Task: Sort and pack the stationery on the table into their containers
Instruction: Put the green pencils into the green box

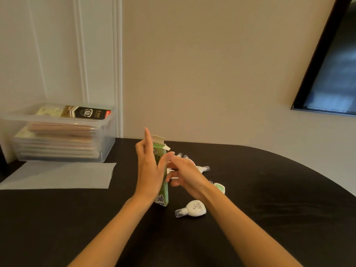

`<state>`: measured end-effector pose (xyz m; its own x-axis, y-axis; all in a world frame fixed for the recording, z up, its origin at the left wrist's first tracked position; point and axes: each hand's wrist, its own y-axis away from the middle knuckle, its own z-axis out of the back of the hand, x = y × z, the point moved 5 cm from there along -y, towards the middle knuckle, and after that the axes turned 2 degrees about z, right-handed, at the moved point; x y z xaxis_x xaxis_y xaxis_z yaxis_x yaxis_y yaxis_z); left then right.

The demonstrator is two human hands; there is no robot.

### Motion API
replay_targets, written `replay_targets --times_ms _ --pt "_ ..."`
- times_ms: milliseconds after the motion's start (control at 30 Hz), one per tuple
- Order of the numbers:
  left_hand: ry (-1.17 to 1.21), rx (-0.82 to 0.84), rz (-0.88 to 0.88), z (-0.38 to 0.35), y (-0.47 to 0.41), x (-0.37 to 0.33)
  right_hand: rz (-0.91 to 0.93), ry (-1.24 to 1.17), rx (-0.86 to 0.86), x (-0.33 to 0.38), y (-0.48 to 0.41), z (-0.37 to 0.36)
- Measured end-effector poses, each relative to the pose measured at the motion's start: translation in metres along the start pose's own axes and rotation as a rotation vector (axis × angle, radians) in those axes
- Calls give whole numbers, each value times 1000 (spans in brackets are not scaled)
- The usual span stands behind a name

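The green box (163, 195) stood on end near the middle of the tabletop (269, 199), its long axis almost upright, with its top flap (158, 139) open and pointing at the ceiling. The left hand (149, 174) held it from the left, fingers straight and raised, the thumb bent across the box's front. Just right of it, the right hand (187, 175) had its fingers curled round a white piece (172, 171), close against the box's side; I couldn't tell what it was.

A white correction tape (193, 208) lay flat nearer the front edge, its clear cap pointing left. A green correction tape (220, 187) sat just beyond the right wrist, and a third tape (202, 168) lay behind the right hand, cap pointing right, with more caps showing farther back.

At the far left corner a clear bin (57, 139) held stacked packets, and a translucent sheet (57, 176) lay flat in front of it. The right side of the tabletop ran bare to its curved edge.
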<state>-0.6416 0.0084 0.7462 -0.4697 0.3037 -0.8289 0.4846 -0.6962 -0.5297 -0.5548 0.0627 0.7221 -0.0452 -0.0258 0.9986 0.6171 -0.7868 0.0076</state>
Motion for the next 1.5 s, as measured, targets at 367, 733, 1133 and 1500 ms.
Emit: replay_targets --times_ms 367,733,1133,1500 --pt "122 87 73 8 -11 3 -14 -62 -58 14 -9 14" --pt "174 5 75 19 -21 1 6 3 -45 27 -12 13" --pt "-180 8 -241 19 -20 -17 168 126 -87 62 -8 27" --pt "-179 -19 -240 17 -18 -19 329 202 -101 63 2 24"
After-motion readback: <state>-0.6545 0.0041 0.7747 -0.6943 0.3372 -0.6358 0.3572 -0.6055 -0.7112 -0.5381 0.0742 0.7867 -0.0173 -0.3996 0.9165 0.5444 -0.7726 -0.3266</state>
